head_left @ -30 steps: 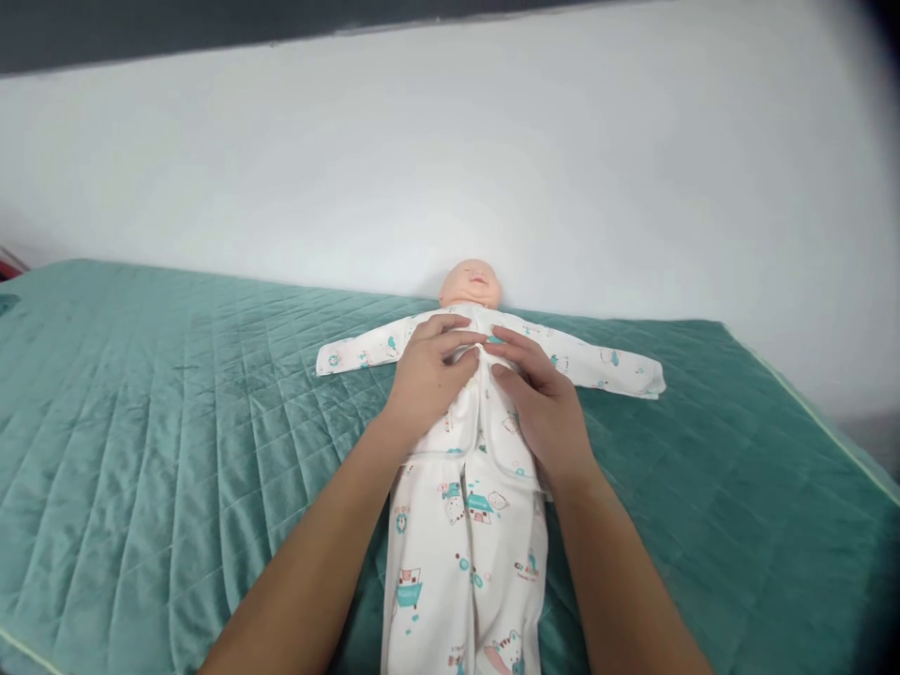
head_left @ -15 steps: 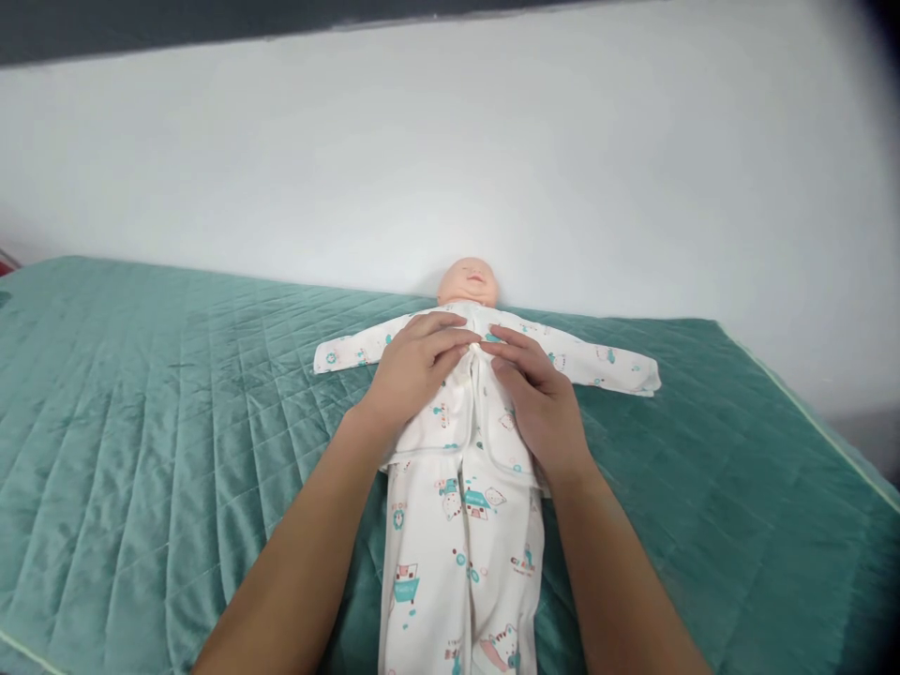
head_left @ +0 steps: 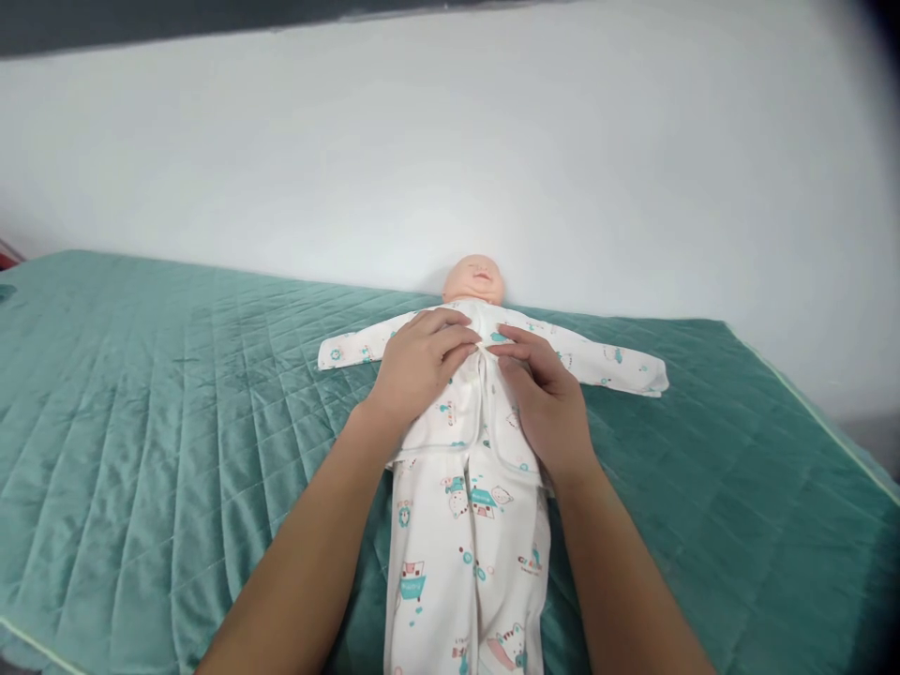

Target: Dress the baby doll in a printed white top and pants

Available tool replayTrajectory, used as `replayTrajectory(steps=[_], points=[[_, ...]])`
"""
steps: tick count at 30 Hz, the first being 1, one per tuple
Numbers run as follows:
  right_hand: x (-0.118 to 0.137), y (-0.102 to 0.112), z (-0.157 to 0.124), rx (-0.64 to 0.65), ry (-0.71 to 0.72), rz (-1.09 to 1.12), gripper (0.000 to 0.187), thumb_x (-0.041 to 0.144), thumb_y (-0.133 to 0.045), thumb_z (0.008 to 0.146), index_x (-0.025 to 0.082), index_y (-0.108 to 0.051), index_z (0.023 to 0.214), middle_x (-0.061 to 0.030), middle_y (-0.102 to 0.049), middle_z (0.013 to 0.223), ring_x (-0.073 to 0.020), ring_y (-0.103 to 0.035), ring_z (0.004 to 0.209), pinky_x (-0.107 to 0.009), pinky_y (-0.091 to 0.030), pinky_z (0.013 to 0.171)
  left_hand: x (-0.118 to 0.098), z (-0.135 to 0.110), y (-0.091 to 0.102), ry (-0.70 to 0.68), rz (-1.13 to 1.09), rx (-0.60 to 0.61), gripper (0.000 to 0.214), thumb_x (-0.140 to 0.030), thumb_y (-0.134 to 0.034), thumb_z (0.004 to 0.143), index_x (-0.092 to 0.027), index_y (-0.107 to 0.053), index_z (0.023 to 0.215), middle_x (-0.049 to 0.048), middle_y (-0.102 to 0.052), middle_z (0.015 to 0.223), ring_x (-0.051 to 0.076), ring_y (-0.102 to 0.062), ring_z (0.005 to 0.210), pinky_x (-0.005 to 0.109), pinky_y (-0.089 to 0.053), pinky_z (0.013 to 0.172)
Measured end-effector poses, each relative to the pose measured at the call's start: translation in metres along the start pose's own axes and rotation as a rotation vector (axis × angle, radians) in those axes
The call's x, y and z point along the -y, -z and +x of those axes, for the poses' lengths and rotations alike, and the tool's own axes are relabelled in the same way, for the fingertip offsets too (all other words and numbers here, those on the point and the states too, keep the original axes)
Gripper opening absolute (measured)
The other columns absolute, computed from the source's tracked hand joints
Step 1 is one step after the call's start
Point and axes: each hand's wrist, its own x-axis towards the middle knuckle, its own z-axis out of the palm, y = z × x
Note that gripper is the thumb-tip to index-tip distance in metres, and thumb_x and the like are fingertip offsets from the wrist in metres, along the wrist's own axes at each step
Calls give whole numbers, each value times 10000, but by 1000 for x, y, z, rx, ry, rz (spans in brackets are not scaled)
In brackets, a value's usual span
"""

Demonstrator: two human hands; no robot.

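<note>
A baby doll (head_left: 473,279) lies face up, arms spread, in a white printed baby jacket (head_left: 450,424) and matching trousers (head_left: 432,553). At the chest, my left hand (head_left: 420,366) rests on one front panel with its thumb and fingertips closed on the jacket's front edge. Opposite it, my right hand (head_left: 552,403) has curled fingers and pinches the other edge at the same spot. The fingertips of both hands nearly meet there, over a small gathered bit of white cloth. Whether it is a tie or a snap I cannot tell. Below the hands, the front panels part slightly.
A green quilted cover (head_left: 232,422) lies under the doll, with a pale piped edge (head_left: 808,403) at the right. Behind the doll's head rises a white wall (head_left: 450,141). A dark band (head_left: 211,23) runs along the top.
The whole view has shifted slightly, carrying doll and hands a little to the right. The right fingers look a bit more bent at the jacket front. Both hands stay at the chest.
</note>
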Motion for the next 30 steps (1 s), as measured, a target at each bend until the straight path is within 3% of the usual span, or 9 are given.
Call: replayTrajectory(steps=[9, 18, 22, 25, 30], points=[[1, 1, -1, 42, 95, -147, 151, 305, -618, 939, 297, -769, 953, -25, -626, 1357, -265, -573, 1270, -448, -519, 964, -1, 0, 5, 31, -58, 59, 211, -272, -539, 984, -251, -749, 1003, 32, -702, 1248, 198, -621, 1187, 382, -494, 1044], [0, 2, -1, 107, 173, -259, 195, 325, -609, 954, 338, -780, 1047, 2, -598, 1416, -276, -500, 1346, -535, -410, 1135, 2, -1, 8, 26, -106, 77, 201, -265, -575, 951, -253, -771, 908, 26, -702, 1265, 206, -630, 1176, 401, -505, 1050], [1, 2, -2, 91, 148, -229, 192, 318, -614, 950, 339, -781, 1042, 10, -601, 1411, -271, -522, 1320, -532, -428, 1120, 0, -2, 4, 63, -196, 4, 229, -221, -539, 964, -232, -745, 1065, 61, -664, 1331, 196, -610, 1228, 402, -503, 1085], [1, 1, -2, 80, 116, -186, 191, 315, -619, 939, 345, -782, 1034, 15, -604, 1407, -278, -513, 1328, -515, -485, 1049, 0, -3, 1, 14, -210, -1, 337, -141, -469, 964, -258, -730, 1143, 57, -591, 1440, 186, -584, 1292, 409, -493, 1117], [3, 0, -2, 46, 33, -108, 167, 315, -638, 912, 324, -786, 989, -2, -613, 1397, -277, -587, 1235, -445, -559, 848, 1, -3, -1, 11, -168, 29, 384, -110, -455, 946, -265, -759, 1122, 54, -622, 1403, 202, -552, 1336, 441, -464, 1153]])
